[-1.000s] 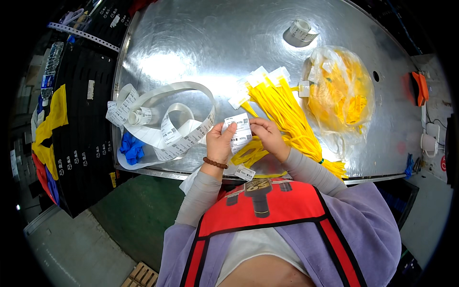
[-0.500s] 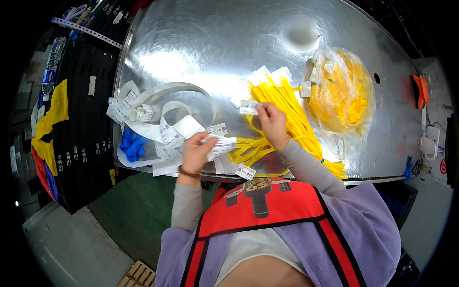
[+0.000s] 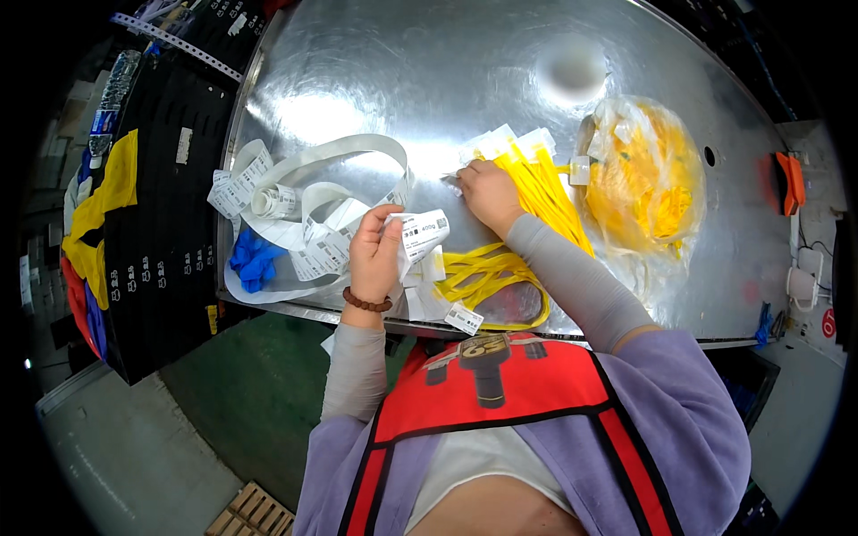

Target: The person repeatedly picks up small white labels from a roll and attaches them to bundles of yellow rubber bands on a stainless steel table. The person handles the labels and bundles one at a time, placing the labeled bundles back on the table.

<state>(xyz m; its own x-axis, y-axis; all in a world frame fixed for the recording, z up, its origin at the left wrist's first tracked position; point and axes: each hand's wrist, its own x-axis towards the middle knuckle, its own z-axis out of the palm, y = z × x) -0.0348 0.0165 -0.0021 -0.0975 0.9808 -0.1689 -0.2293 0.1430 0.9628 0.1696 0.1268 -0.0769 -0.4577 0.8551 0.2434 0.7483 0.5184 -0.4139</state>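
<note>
My left hand (image 3: 374,255) is closed on the end of a strip of printed white labels (image 3: 425,234), its thumb pressing the strip from the near side. The strip loops away to the left in wide curls. My right hand (image 3: 492,192) reaches to the tagged end of a bundle of flat yellow straps (image 3: 559,210). Its fingers are drawn together at the bundle's left edge, and what they hold, if anything, is hidden. White tags (image 3: 500,140) fan out just beyond them. Closer to me, separate looped yellow straps (image 3: 487,268) with white tags lie by the table's front edge.
A clear plastic bag of yellow straps (image 3: 648,179) stands on the metal table (image 3: 429,71) at the right. A label roll (image 3: 273,202) and a crumpled blue glove (image 3: 255,261) lie at the left. Black crates (image 3: 165,214) stand beside the table.
My right hand has moved left and away from me to the tagged end of the bundle; the label it held no longer shows. My left hand has lifted the label strip slightly farther from me.
</note>
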